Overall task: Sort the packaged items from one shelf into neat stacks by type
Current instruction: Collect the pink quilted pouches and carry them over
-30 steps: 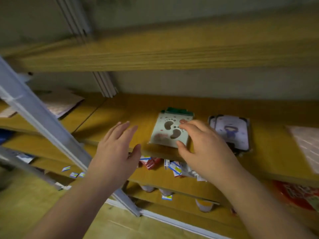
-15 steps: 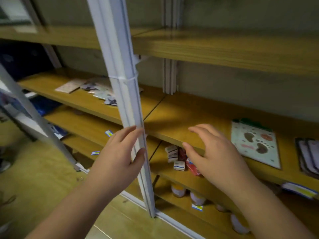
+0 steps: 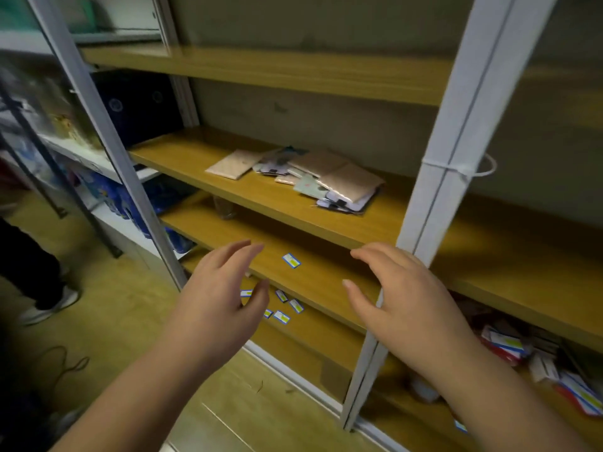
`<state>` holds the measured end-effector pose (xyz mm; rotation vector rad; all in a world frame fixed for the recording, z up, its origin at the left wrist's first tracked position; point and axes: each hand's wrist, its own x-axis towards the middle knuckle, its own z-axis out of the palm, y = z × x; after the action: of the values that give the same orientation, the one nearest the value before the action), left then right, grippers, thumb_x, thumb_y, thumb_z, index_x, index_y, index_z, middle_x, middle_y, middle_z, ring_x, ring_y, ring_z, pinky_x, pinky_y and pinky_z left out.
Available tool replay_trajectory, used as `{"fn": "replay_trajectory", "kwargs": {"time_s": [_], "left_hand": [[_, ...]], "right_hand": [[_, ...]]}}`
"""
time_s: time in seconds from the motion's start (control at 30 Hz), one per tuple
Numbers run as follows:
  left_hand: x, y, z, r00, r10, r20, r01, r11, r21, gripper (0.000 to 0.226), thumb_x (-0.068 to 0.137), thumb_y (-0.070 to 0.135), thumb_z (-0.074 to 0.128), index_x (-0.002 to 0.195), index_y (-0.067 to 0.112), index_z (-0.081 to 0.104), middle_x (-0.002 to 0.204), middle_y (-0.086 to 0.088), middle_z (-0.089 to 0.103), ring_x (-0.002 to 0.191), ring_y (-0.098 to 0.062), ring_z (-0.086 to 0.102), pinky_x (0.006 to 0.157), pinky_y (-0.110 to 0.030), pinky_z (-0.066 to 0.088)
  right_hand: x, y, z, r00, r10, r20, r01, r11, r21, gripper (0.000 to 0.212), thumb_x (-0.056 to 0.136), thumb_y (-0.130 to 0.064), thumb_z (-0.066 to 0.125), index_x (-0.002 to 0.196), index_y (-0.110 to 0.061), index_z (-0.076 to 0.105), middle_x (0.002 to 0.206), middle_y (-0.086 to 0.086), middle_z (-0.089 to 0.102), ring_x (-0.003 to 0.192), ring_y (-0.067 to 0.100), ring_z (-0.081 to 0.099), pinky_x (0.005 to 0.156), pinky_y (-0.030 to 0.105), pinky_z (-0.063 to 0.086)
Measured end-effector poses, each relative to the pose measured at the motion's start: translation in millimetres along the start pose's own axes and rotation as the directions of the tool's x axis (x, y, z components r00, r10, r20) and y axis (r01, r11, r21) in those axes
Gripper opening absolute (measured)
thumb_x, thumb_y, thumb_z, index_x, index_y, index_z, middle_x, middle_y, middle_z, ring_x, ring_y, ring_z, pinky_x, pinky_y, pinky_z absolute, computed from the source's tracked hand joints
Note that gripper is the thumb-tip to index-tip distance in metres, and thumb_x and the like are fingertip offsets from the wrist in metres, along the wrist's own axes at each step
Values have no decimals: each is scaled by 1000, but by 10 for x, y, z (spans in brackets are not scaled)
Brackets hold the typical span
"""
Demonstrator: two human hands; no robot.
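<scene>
A loose heap of flat packaged items point(image 3: 321, 179) lies on a wooden shelf point(image 3: 248, 194): tan packets, a pale green card and dark-edged clear sleeves, overlapping at odd angles. One tan packet point(image 3: 233, 164) lies apart at the heap's left. My left hand point(image 3: 217, 301) and my right hand point(image 3: 404, 298) hover below and in front of that shelf, fingers spread and relaxed, holding nothing and touching nothing.
A white metal upright point(image 3: 447, 164) stands just behind my right hand, another upright point(image 3: 107, 141) to the left. Small blue-and-white labels point(image 3: 291, 260) dot the lower shelves. Red and white packs point(image 3: 509, 347) sit low right. A person's leg and shoe point(image 3: 49, 301) are at left.
My view has swung left from the green card and the purple sleeve to another bay with a heap of packets. My right hand left the green card; both hands travelled along, holding nothing.
</scene>
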<state>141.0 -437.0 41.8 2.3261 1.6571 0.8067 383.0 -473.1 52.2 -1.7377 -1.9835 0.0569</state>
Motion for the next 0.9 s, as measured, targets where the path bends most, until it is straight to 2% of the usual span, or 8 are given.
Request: {"fn": "replay_trajectory", "kwargs": {"time_s": [0.2, 0.37, 0.53, 0.67, 0.8, 0.9], "left_hand": [[292, -377, 28, 997, -75, 4, 75, 997, -25, 57, 93, 38, 55, 148, 30, 43, 149, 11, 45, 139, -9, 35, 108, -31, 35], [678, -683, 73, 998, -54, 21, 53, 998, 21, 58, 92, 44, 52, 148, 32, 42, 148, 13, 44, 137, -6, 34, 106, -26, 31], [1027, -1102, 43, 993, -117, 2, 117, 992, 47, 59, 91, 47, 50, 148, 34, 40, 146, 14, 45, 135, -4, 35, 106, -28, 32], [1362, -1367, 25, 984, -176, -24, 177, 982, 61, 58, 92, 48, 49, 147, 35, 39, 146, 14, 45, 135, -6, 37, 105, -29, 35], [1695, -1495, 115, 988, -155, 23, 154, 987, 38, 59, 91, 48, 48, 147, 34, 39, 147, 13, 45, 133, -7, 39, 104, -27, 34], [2016, -1636, 220, 996, -82, 43, 80, 996, 44, 58, 92, 48, 51, 147, 34, 41, 147, 12, 46, 132, -8, 41, 103, -29, 40]], "right_hand": [[444, -136, 297, 1000, 5, -3, -5, 1000, 31, 45, 92, -44, 58, 135, -29, 55, 133, -14, 55, 121, 5, 48, 99, 24, 39], [939, -180, 608, 1000, -3, -4, 3, 999, 49, 47, 91, -41, 62, 136, -27, 55, 133, -12, 56, 121, 5, 48, 96, 20, 33], [1596, -203, 898, 999, -45, 12, 44, 996, 75, 50, 92, -44, 59, 139, -26, 53, 137, -10, 54, 125, 7, 47, 101, 25, 38], [1980, -260, 1045, 997, -67, 33, 64, 994, 92, 49, 91, -44, 60, 135, -26, 56, 132, -10, 57, 121, 8, 49, 97, 24, 36], [2236, -258, 1152, 997, -46, 55, 40, 994, 99, 46, 90, -43, 61, 133, -25, 58, 130, -11, 58, 119, 7, 50, 95, 21, 34], [2407, -233, 1257, 998, -23, 51, 18, 995, 98, 45, 91, -43, 58, 132, -26, 57, 130, -12, 57, 119, 8, 51, 97, 26, 41]]}}
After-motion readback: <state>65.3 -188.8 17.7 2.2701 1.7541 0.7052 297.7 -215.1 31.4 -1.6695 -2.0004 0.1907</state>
